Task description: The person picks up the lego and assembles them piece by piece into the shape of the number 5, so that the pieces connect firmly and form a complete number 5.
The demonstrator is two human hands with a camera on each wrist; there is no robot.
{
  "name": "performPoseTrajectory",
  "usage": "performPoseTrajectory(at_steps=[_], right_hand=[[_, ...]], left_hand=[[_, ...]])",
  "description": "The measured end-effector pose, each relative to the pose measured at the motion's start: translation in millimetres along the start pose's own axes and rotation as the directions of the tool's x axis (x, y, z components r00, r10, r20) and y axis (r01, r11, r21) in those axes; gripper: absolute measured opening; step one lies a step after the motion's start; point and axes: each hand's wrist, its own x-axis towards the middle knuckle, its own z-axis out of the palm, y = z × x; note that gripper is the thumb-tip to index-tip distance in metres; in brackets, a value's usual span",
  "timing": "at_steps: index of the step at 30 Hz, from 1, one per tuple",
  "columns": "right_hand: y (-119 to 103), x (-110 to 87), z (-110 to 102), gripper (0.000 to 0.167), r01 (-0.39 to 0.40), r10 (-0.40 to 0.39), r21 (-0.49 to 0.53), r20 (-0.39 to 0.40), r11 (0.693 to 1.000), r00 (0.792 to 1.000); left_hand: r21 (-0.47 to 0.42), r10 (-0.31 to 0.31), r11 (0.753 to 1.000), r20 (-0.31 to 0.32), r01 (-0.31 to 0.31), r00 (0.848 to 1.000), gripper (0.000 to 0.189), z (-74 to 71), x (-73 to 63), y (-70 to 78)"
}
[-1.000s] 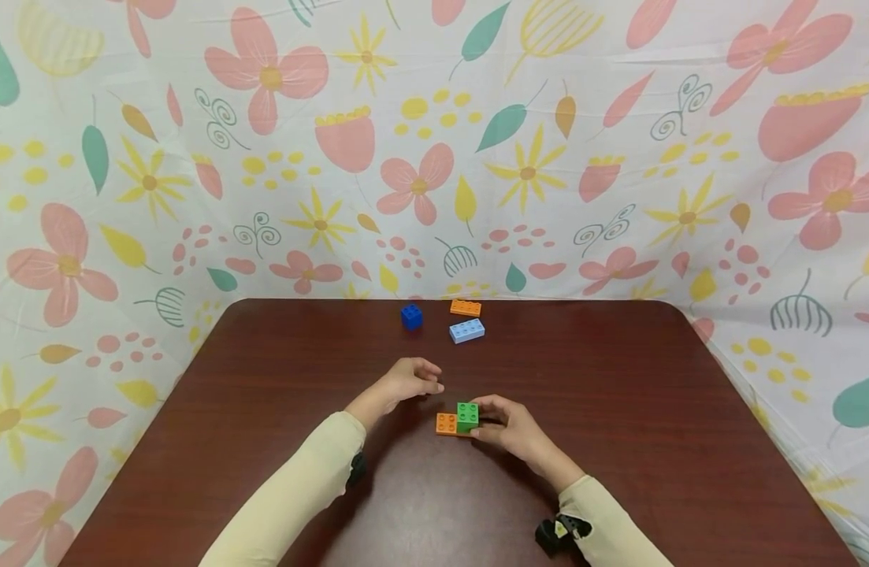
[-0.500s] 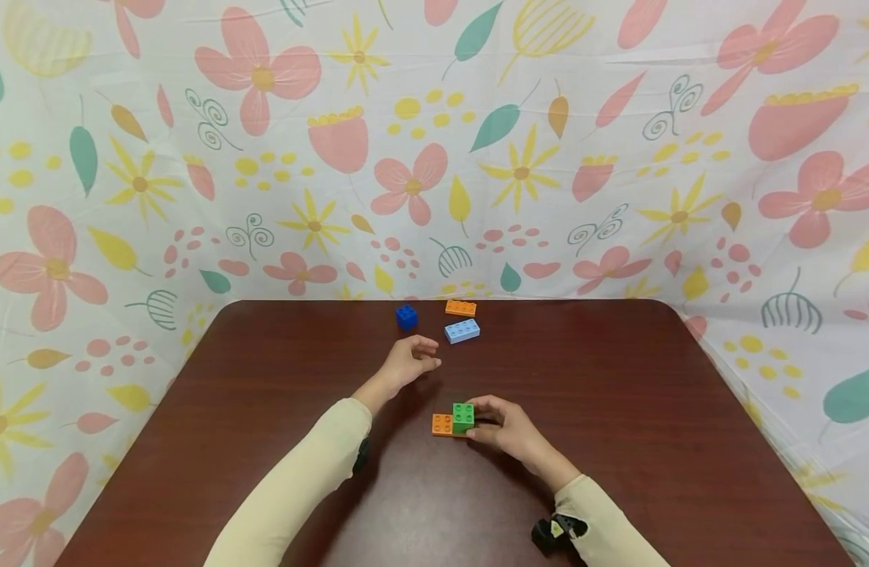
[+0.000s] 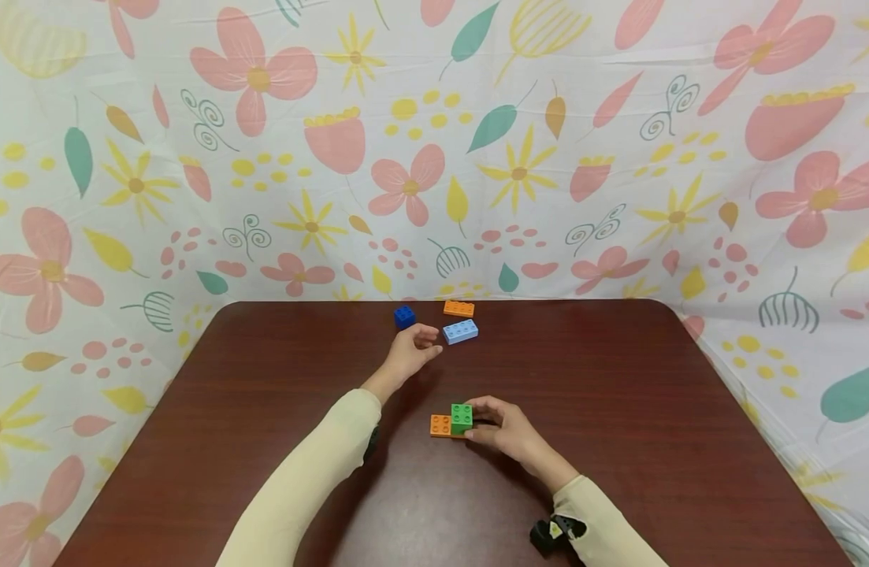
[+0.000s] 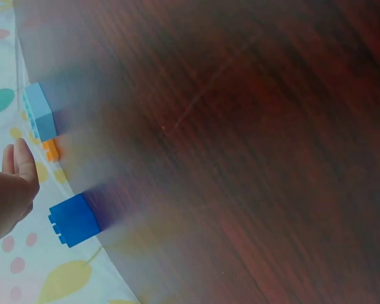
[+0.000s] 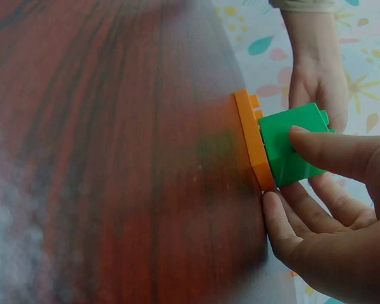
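Ideally, the left hand [image 3: 408,352], empty with thumb and fingers apart near the light-blue block [image 3: 461,331], would take it by its sides while the right hand [image 3: 510,433] pinches the green block [image 3: 462,420] atop the orange plate [image 3: 440,426] on the tabletop [image 3: 590,378].

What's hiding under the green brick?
A flat orange brick lies under the green brick. One end pokes out, showing four studs; its top directly beneath the green brick is covered.
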Motion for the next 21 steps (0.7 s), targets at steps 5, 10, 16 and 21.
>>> performPoseTrajectory(at_steps=[5,10,16,21], right_hand=[[-1.1,-0.8,0.8,0.043,-0.002,0.002,0.01,0.007,1.0,1.0],[-0.8,-1.1,1.1,0.042,-0.002,0.002,0.011,0.01,1.0,1.0],[-2.7,-1.5,0.6,0.043,-0.003,0.003,0.009,0.011,1.0,1.0],[-3.7,-1.2,0.5,0.042,-0.003,0.003,0.011,0.005,1.0,1.0]], left_hand=[[-0.002,0.001,1.0,-0.011,-0.001,1.0,0.034,-1.0,7.7,-3.1],[0.006,0.002,1.0,-0.017,-0.002,1.0,0.035,-0.8,12.7,-4.6],[0.032,-0.027,0.999,-0.034,0.028,0.999,0.036,3.0,20.4,-5.7],[0.032,-0.058,0.998,-0.053,0.06,0.997,0.037,7.3,28.2,-4.7]])
